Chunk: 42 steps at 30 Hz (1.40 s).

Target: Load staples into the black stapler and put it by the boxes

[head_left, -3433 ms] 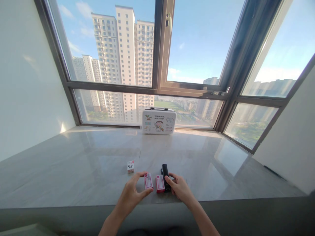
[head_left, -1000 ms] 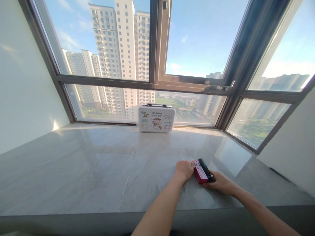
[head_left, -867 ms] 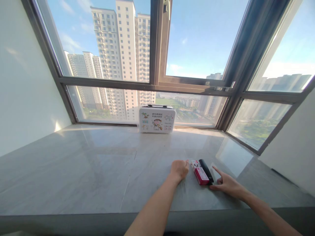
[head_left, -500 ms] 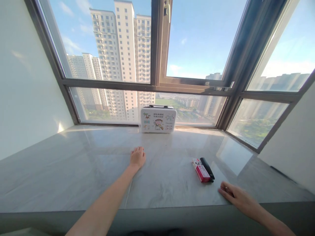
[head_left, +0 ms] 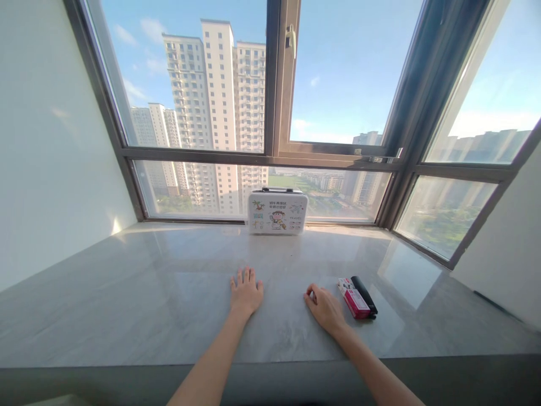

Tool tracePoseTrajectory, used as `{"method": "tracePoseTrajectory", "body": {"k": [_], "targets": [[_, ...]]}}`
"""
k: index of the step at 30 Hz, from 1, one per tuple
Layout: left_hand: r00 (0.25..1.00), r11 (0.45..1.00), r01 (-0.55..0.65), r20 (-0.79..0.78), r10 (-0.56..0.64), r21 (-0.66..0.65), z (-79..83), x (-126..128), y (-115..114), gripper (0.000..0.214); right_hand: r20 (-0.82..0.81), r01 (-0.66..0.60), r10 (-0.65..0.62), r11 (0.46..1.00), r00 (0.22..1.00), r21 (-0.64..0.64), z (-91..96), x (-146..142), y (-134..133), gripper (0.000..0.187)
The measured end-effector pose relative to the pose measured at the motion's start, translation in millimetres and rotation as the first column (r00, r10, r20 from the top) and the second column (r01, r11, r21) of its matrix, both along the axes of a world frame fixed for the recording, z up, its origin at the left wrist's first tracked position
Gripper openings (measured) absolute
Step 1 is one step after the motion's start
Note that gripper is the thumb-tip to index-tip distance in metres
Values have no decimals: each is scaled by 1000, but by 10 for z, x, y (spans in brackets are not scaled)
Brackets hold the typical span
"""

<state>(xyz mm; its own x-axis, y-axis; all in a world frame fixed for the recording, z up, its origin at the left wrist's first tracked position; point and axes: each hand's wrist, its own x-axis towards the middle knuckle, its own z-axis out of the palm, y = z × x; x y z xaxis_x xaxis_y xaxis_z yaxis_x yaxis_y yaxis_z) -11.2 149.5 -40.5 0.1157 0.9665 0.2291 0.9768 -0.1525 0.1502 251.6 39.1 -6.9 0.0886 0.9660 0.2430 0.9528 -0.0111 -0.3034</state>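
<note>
My left hand [head_left: 247,296] lies palm down on the grey marble windowsill [head_left: 139,316], fingers spread, holding nothing. To its right, my right hand [head_left: 324,309] rests on the sill with its fingers loosely curled in, and no object shows in it. Just beyond the right hand's right side, a small pink and white box [head_left: 355,300] lies against a black stapler [head_left: 364,296]; the hand appears apart from both. Farther back stands a white case [head_left: 278,213] with cartoon prints and a dark handle on top, upright near the window and touched by neither hand.
A dark-framed window [head_left: 198,155] rises behind the case, with tall buildings outside. White walls close in the sill on the left [head_left: 51,169] and the right [head_left: 502,242]. The sill's front edge [head_left: 105,365] runs along the bottom.
My right hand has moved left and forward from the sill's front edge, past the box and stapler. The left hand's fingers have spread out from a curled pose. The view has tilted up slightly.
</note>
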Motion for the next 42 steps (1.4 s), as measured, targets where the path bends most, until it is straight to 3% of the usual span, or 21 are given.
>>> {"method": "tracePoseTrajectory", "body": {"k": [4, 7, 12, 25, 42], "targets": [[998, 998, 57, -14, -57, -3, -8, 87, -116, 63, 27, 22, -23, 999, 999, 39, -64, -118, 211, 45], [998, 998, 62, -13, -62, -8, 10, 84, -139, 62, 70, 69, -68, 997, 995, -21, -179, -158, 262, 60], [998, 998, 57, -2, -57, 1, 19, 132, -241, 64, 139, 142, -131, 987, 982, -71, -324, -269, 257, 67], [983, 982, 182, 16, -183, 46, 10, 198, -764, 67, 133, 119, -112, 992, 985, -46, -308, -410, 52, 66], [982, 981, 185, 20, -186, 59, 42, 216, -824, 65, 106, 130, -126, 991, 986, -34, -274, -524, -138, 64]]}}
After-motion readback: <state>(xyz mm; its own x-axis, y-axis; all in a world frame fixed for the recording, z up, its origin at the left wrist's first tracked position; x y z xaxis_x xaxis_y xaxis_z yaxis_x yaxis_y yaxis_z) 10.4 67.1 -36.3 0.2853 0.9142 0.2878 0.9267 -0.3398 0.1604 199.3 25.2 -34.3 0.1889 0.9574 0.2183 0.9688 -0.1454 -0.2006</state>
